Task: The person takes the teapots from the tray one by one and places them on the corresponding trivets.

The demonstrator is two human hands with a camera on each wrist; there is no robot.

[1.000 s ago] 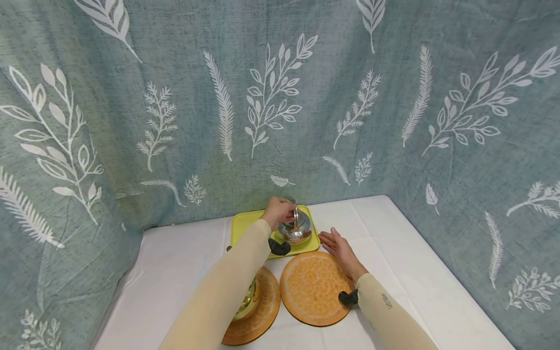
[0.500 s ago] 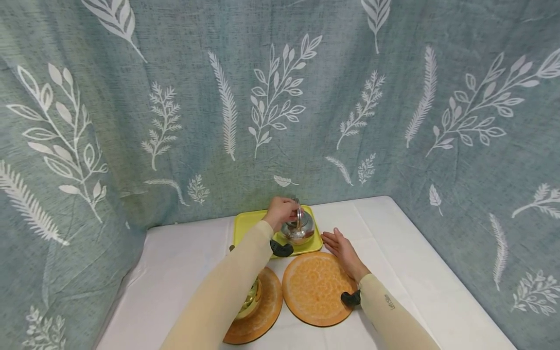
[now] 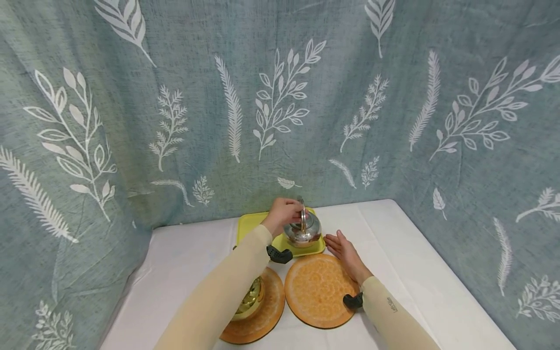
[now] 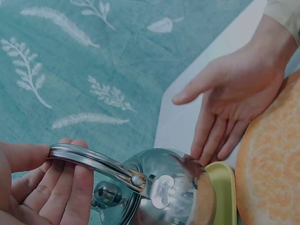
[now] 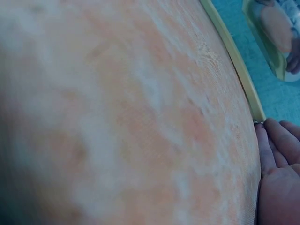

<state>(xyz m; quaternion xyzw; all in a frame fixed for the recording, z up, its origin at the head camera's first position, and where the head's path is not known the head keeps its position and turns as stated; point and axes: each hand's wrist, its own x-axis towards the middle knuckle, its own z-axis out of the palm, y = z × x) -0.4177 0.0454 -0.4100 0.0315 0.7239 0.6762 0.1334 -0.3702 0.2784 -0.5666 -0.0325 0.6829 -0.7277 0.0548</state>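
Observation:
A shiny steel kettle (image 3: 303, 236) with an arched handle stands upright over the right part of a yellow tray (image 3: 249, 226). My left hand (image 3: 283, 214) holds the kettle by its handle (image 4: 89, 158), thumb on one side and fingers beneath, as the left wrist view shows. The kettle's round lid knob (image 4: 107, 193) sits under the handle. My right hand (image 3: 344, 253) is stretched out beside the tray's right front corner, palm turned toward the kettle and fingers straight, holding nothing. In the right wrist view this hand (image 5: 281, 180) lies along the edge of an orange mat (image 5: 140, 117).
Two round orange mats lie in front of the tray: the right mat (image 3: 319, 291) by my right forearm, the left mat (image 3: 274, 304) bearing a gold-coloured pot (image 3: 251, 301) partly hidden by my left sleeve. A leaf-patterned curtain (image 3: 245, 184) hangs close behind the tray.
The head view has turned slightly left. My left hand and the kettle have shifted a little to the right against the tray. My right hand stays by the tray corner.

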